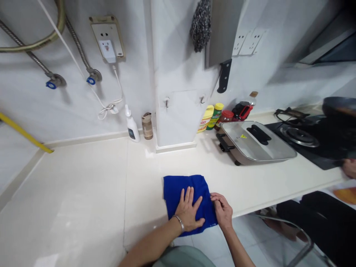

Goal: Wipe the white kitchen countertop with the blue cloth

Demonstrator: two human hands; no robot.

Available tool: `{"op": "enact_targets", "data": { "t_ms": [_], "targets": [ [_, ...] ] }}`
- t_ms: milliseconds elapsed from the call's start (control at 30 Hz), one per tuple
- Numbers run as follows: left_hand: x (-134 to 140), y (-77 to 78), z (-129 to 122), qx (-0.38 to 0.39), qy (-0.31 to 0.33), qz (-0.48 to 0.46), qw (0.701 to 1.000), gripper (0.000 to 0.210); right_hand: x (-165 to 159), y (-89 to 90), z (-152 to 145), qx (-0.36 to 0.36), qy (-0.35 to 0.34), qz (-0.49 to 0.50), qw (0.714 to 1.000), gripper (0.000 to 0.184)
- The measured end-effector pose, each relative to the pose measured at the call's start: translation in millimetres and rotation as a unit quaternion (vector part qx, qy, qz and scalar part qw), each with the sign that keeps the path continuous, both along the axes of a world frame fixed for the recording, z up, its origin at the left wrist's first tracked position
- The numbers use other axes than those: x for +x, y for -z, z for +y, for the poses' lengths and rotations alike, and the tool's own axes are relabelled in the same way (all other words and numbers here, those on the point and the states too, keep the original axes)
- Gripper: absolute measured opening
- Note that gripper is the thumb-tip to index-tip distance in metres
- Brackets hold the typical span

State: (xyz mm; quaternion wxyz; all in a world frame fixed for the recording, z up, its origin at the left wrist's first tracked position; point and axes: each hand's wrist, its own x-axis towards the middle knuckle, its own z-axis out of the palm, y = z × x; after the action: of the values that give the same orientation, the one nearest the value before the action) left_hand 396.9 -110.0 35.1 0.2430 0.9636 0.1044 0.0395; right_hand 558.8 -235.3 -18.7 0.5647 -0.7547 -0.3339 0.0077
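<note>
A blue cloth [178,189] lies flat near the front edge of a white countertop [91,185]. My left hand [189,212] rests palm down on the cloth with its fingers spread; a bracelet sits on that wrist. My right hand [222,209] is at the cloth's right edge, its fingers pinching the fabric there.
An electric griddle with a steel lid [254,142] stands to the right, next to a black gas hob [308,139]. Sauce bottles and jars [215,116] line the wall behind it. A white spray bottle [132,125] and a brown cup [147,126] stand left of the pillar. A cleaver [224,44] hangs above. Another person [319,218] is at the far right.
</note>
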Motion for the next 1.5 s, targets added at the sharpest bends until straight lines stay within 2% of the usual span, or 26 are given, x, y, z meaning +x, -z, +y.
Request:
{"op": "enact_targets", "data": {
  "t_ms": [167,267,367,467,633,700,767,833,933,1100,1167,1267,1367,1433,1500],
  "targets": [
    [-1.2,3.8,3.3,-0.004,0.005,-0.014,1.0,0.085,4.6,-2.4,-4.2,0.005,-0.019,0.003,1.0,0.026],
    [-19.2,9.3,12.3,0.001,0.012,-0.043,0.999,0.077,4.6,-0.3,-3.9,-0.001,-0.027,-0.012,1.0,0.026],
    [-48.3,10.0,27.5,0.003,0.009,-0.055,0.998,0.068,1.7,3.0,-1.1,-0.008,-0.036,-0.039,0.999,0.027],
    [-87.4,1.2,50.6,0.013,0.008,-0.034,0.999,0.07,-4.2,6.8,3.5,-0.017,-0.032,-0.07,0.997,0.027],
    [-151.0,-22.9,91.9,0.027,0.032,0.033,0.999,0.075,-12.2,9.5,8.9,-0.037,-0.005,-0.101,0.994,0.026],
    [-163.9,-28.3,100.5,0.028,0.029,0.051,0.998,0.075,-13.6,9.2,9.5,-0.044,0.003,-0.105,0.994,0.025],
    [-165.7,-28.9,102.4,0.037,0.02,0.057,0.998,0.079,-14.7,8.6,10.0,-0.051,0.012,-0.104,0.993,0.025],
    [-156.4,-25.3,99.0,0.048,0.011,0.059,0.997,0.086,-15.8,7.6,10.5,-0.056,0.019,-0.099,0.993,0.025],
    [-124.9,-15.3,87.9,0.051,0.007,0.065,0.997,0.098,-17.2,4.6,11.1,-0.052,0.02,-0.084,0.995,0.024],
    [-43.3,4.2,57.7,0.027,0.01,0.037,0.999,0.107,-14.3,-3.1,8.3,-0.02,0.015,-0.048,0.999,0.024],
    [-10.1,11.9,42.0,0.009,0.01,0.008,1.0,0.104,-9.3,-6.3,5.5,-0.009,0.012,-0.031,0.999,0.025],
    [28.3,21.1,20.6,-0.011,-0.025,-0.018,0.999,0.097,1.5,-12.8,1.1,-0.002,0.017,-0.017,1.0,0.027],
    [47.1,23.1,12.5,-0.043,-0.04,-0.031,0.998,0.097,9.5,-23.4,4.2,-0.004,0.044,-0.035,0.998,0.022],
    [48.2,18.7,19.0,-0.078,-0.015,-0.033,0.996,0.096,8.1,-30.7,15.5,-0.005,0.055,-0.06,0.997,0.023],
    [39.9,10.2,34.7,-0.152,0.004,-0.039,0.988,0.078,-1.8,-34.6,34.6,-0.004,0.044,-0.08,0.996,0.025]
  ]
}}
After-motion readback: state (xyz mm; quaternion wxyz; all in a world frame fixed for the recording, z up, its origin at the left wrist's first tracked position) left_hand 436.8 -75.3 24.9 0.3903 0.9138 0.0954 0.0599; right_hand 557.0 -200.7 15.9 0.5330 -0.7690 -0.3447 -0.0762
